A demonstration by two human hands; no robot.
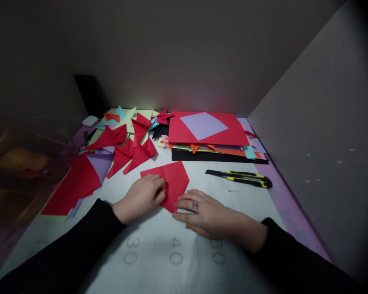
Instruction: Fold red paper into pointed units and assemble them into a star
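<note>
A folded red paper [174, 179] lies on the pale mat [190, 269] with printed numbers, between my two hands. My left hand [144, 194] rests on its left part, the fingers curled and pressed together over the paper's edge. On the lower right edge of the sheet lie the fingertips of my right hand [202, 212], stretched out and a little apart. A crease runs down from the paper's upper edge. Several folded red paper pieces [141, 153] sit just behind my left hand.
A black and yellow cutter [239, 179] lies at the right. Behind it is a paper stack topped by a red sheet [178, 128] and a lilac square [204, 125]. Loose red sheets [73, 188] lie left. Grey walls [184, 53] enclose the back and right.
</note>
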